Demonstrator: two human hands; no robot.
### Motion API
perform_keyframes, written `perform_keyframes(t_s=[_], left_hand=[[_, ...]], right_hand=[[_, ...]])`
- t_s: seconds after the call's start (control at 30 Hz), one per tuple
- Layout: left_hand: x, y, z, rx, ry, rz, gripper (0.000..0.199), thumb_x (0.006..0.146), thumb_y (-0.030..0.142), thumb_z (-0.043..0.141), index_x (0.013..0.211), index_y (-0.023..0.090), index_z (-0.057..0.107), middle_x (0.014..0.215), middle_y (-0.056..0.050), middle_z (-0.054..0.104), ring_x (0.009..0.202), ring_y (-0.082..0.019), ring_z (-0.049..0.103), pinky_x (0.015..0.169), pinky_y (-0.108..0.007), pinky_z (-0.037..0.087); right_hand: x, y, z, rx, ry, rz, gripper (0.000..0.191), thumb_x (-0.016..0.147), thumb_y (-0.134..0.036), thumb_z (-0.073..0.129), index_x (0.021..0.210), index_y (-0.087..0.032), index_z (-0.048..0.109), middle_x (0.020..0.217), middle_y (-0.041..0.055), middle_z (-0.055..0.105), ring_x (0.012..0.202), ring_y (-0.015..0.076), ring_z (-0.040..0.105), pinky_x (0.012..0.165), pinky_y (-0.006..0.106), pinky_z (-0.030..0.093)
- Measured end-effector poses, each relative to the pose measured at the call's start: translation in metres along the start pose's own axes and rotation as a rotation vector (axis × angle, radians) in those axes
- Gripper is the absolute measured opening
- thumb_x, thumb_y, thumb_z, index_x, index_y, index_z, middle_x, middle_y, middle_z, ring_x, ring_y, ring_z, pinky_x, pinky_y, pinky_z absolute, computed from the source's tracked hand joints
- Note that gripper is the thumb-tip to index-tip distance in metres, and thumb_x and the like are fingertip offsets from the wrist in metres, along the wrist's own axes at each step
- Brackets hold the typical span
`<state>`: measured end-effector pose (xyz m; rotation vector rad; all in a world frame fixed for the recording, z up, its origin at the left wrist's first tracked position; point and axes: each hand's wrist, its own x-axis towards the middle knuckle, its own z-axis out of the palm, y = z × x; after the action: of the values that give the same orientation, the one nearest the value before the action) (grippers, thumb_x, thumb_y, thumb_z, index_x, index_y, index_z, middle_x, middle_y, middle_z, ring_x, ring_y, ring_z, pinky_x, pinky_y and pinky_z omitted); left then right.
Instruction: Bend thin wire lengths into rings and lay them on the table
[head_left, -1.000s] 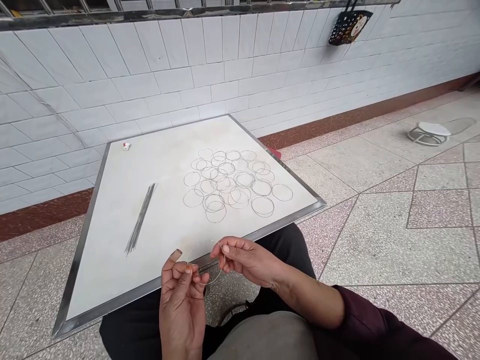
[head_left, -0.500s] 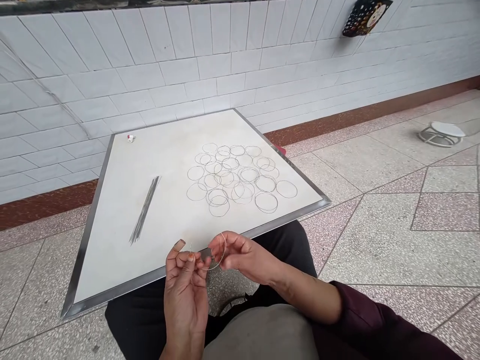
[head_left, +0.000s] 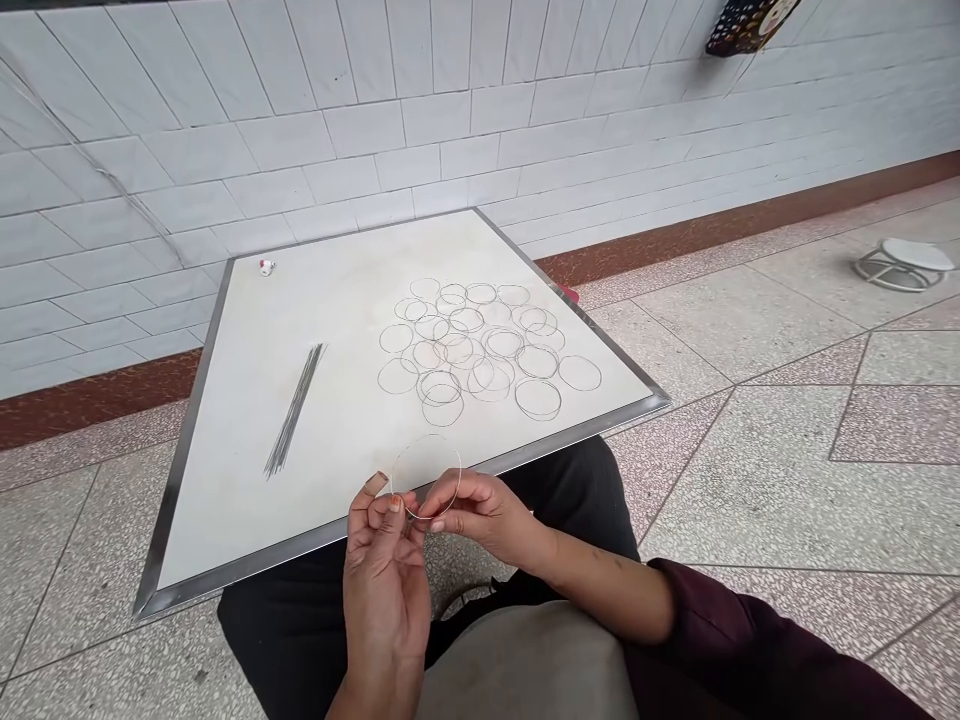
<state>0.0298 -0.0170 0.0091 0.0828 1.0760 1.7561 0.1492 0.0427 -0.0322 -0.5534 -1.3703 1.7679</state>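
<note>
Nearest, a grey top (head_left: 540,660) and dark trousers (head_left: 277,620) are being worn by a seated person, with a maroon sleeve (head_left: 720,620) being shown pushed up on the right arm. Just over the lap, at the near edge of the table (head_left: 345,290), a thin wire ring (head_left: 460,462) is being held up, tilted, by both hands. By the left hand (head_left: 386,575) it is being pinched at its lower left, thumb and fingers clamped on the wire, while another finger is being raised beside it. By the right hand (head_left: 491,515) it is being gripped at its lower right, thumb and fingers closed on the wire, close to the left fingertips.

Farther in, the white tabletop is being bordered by a metal frame. On its left side, a narrow bundle of straight wires (head_left: 294,412) is being supported; on its right, many loose rings (head_left: 486,343) are being spread flat, most being overlapped by others. At the far left corner a small white and red trinket (head_left: 267,267) is being displayed.

Beyond, a speckled floor (head_left: 780,480) is being edged by a white tiled wall (head_left: 337,120). To the right, a low round stool (head_left: 904,262) is being seen, and a dark patterned bag (head_left: 750,25) is being cut off by the top edge.
</note>
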Motion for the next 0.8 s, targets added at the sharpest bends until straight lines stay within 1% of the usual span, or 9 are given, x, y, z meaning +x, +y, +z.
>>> perform_keyframes(t_s=[0.13,0.27,0.4,0.53,0.7,0.8], left_hand=[[-0.0003,-0.0011,0.0008,0.002,0.007,-0.007,0.04,0.069,0.015,0.083,0.105,0.023,0.069,0.079,0.003,0.066,0.079,-0.012,0.064,0.075,-0.023,0.052],[-0.0018,-0.0016,0.0006,0.005,0.0,-0.005,0.039,0.07,0.015,0.082,0.106,0.023,0.069,0.078,0.003,0.064,0.08,-0.011,0.064,0.076,-0.023,0.052],[-0.0038,-0.0016,0.0001,-0.005,-0.021,-0.014,0.038,0.071,0.014,0.082,0.106,0.022,0.069,0.076,0.003,0.061,0.077,-0.01,0.062,0.076,-0.021,0.052],[-0.0052,-0.0015,0.0003,-0.018,-0.041,-0.022,0.038,0.071,0.014,0.082,0.106,0.023,0.069,0.074,0.004,0.059,0.075,-0.01,0.06,0.075,-0.02,0.051],[-0.0086,-0.0018,0.0006,0.011,-0.084,-0.005,0.037,0.075,0.019,0.08,0.109,0.024,0.068,0.078,0.002,0.063,0.077,-0.011,0.061,0.078,-0.023,0.052],[-0.0096,-0.0017,0.0019,0.031,-0.076,-0.006,0.036,0.073,0.022,0.081,0.106,0.025,0.068,0.079,0.002,0.065,0.076,-0.011,0.062,0.074,-0.022,0.052]], right_hand=[[-0.0001,0.0009,0.0006,-0.009,0.018,-0.009,0.013,0.081,-0.035,0.076,0.086,-0.023,0.075,0.084,0.0013,0.067,0.08,0.0141,0.061,0.078,0.029,0.049],[-0.0003,0.0005,0.0037,0.11,0.034,-0.024,0.014,0.079,-0.035,0.078,0.081,-0.022,0.073,0.08,-0.0001,0.067,0.078,0.013,0.061,0.078,0.029,0.048],[-0.0011,0.0005,0.0045,0.174,0.037,0.034,0.024,0.077,-0.04,0.079,0.077,-0.018,0.07,0.074,-0.0013,0.064,0.071,0.0114,0.057,0.073,0.027,0.047],[-0.0018,-0.0012,0.0042,0.241,0.026,0.082,0.028,0.074,-0.041,0.082,0.076,-0.017,0.067,0.074,-0.001,0.065,0.071,0.0114,0.057,0.074,0.028,0.047],[-0.0024,-0.0028,0.0054,0.306,0.033,0.115,0.029,0.072,-0.038,0.084,0.075,-0.017,0.064,0.069,-0.0031,0.063,0.065,0.0093,0.053,0.066,0.024,0.044],[-0.0031,-0.0024,0.0081,0.318,0.042,0.112,0.031,0.072,-0.04,0.084,0.075,-0.017,0.062,0.07,-0.0027,0.064,0.065,0.0097,0.055,0.065,0.025,0.043]])
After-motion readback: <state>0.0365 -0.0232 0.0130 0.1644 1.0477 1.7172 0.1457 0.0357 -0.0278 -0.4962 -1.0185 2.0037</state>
